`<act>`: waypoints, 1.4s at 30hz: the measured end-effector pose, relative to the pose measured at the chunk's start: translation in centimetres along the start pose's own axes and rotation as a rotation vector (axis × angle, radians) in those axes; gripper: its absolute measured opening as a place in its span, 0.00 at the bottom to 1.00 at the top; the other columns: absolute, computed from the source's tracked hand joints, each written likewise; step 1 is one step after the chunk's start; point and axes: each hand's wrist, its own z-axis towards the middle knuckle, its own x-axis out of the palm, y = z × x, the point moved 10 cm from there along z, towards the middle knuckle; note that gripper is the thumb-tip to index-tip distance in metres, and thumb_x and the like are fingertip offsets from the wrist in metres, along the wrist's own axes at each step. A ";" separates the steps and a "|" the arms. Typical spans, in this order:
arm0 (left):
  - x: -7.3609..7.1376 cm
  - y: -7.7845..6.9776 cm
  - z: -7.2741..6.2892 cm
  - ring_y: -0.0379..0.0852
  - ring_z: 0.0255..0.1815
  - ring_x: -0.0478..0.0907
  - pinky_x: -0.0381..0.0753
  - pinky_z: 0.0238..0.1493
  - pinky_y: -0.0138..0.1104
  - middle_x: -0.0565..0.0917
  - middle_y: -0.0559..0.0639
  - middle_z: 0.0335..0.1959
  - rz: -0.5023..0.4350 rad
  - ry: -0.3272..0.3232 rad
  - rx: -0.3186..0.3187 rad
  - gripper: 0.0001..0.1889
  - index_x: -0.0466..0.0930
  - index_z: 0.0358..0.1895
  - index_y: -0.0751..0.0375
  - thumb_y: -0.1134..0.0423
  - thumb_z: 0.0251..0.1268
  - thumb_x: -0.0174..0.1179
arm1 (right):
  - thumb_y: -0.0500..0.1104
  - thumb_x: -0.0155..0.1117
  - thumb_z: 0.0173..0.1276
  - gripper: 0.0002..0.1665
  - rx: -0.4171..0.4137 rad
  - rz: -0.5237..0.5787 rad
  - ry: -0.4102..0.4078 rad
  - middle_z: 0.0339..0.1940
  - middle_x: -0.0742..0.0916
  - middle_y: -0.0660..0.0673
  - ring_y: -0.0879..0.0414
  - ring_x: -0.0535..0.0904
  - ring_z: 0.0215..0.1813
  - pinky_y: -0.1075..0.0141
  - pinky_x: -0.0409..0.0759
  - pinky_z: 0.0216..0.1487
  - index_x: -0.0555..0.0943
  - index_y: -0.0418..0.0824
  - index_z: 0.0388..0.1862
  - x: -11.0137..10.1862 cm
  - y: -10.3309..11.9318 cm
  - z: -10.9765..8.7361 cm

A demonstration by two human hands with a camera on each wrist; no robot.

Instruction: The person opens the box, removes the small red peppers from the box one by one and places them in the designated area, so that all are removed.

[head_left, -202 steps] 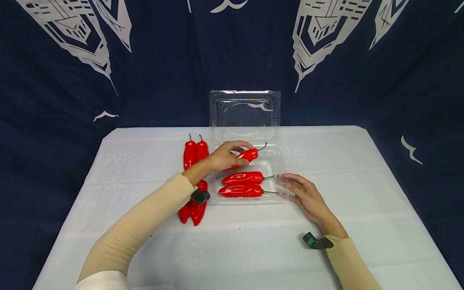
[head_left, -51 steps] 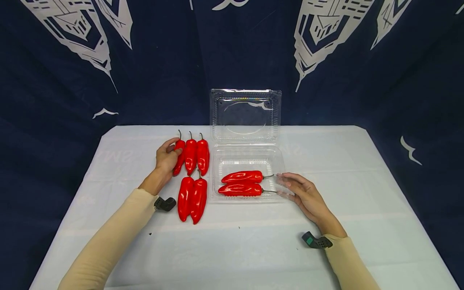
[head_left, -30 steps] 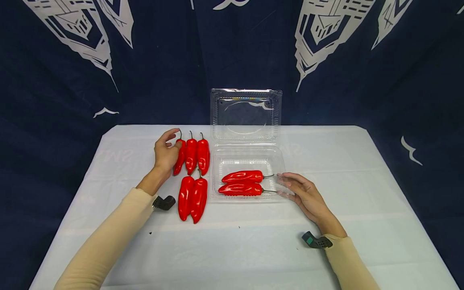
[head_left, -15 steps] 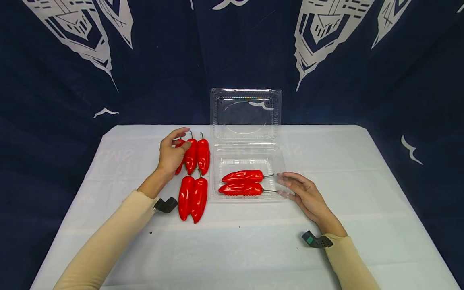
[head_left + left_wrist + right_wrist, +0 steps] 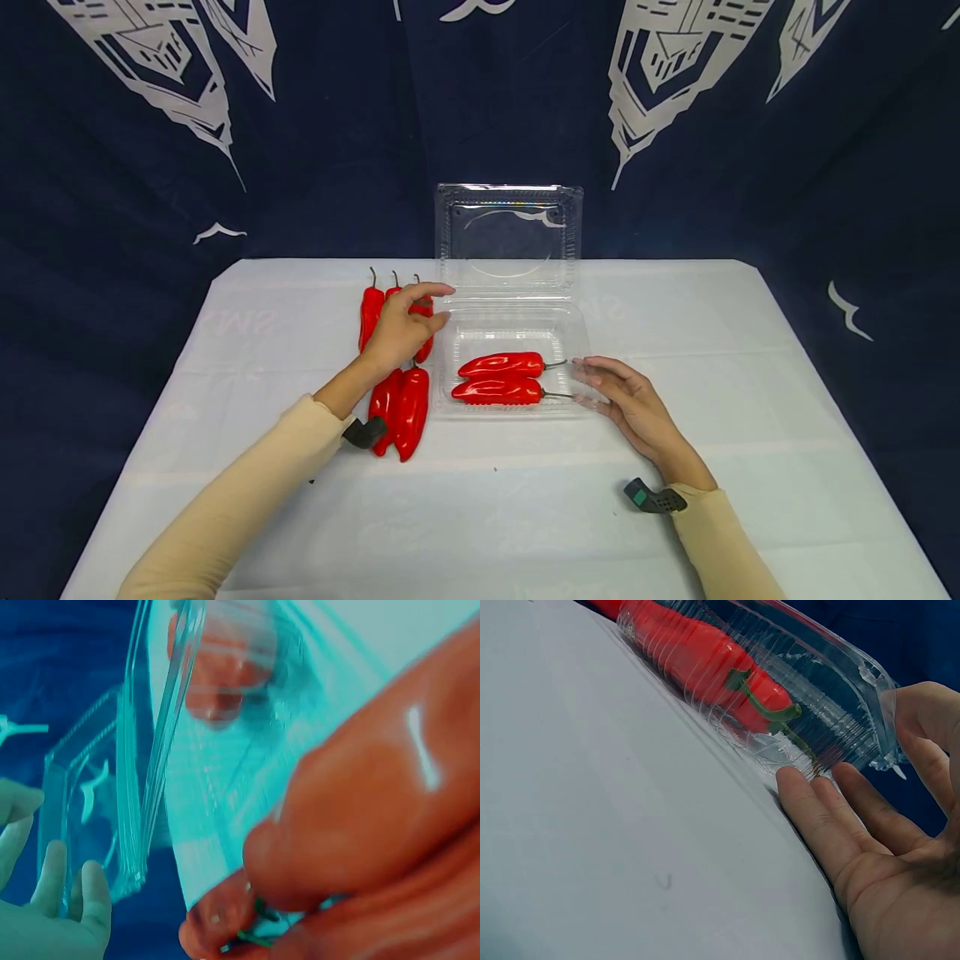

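In the head view my left hand [image 5: 397,329] hangs over the upper row of red peppers, thumb and forefinger apart with nothing between them, its fingertips by the left rim of the clear plastic clamshell box [image 5: 461,337]. The left wrist view shows that hand [image 5: 64,926] and large, near peppers [image 5: 360,810]. Two red peppers [image 5: 498,392] lie side by side in the box, stems toward the right. My right hand [image 5: 637,408] rests at the box's right end; in the right wrist view its fairly straight fingers [image 5: 814,814] touch the low wall and the thumb is near the rim.
Left of the box, three peppers [image 5: 370,310] form an upper row, partly hidden by the left hand, with two more peppers [image 5: 411,417] below. The clear lid [image 5: 510,237] stands raised behind. A dark blue printed cloth [image 5: 337,125] hangs beyond the white table [image 5: 525,525].
Earlier the left hand held a pepper over the box; that pepper then lay at the left of the upper row. The left hand let go and moved right, toward the box. The right hand stayed put.
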 end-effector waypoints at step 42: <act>10.9 2.5 0.3 0.51 0.59 0.77 0.78 0.60 0.38 0.76 0.55 0.67 -0.049 0.496 -0.234 0.22 0.79 0.64 0.58 0.70 0.67 0.59 | 0.35 0.52 0.79 0.24 0.010 -0.014 -0.006 0.67 0.79 0.48 0.57 0.77 0.67 0.59 0.82 0.58 0.67 0.29 0.70 0.3 0.3 0.0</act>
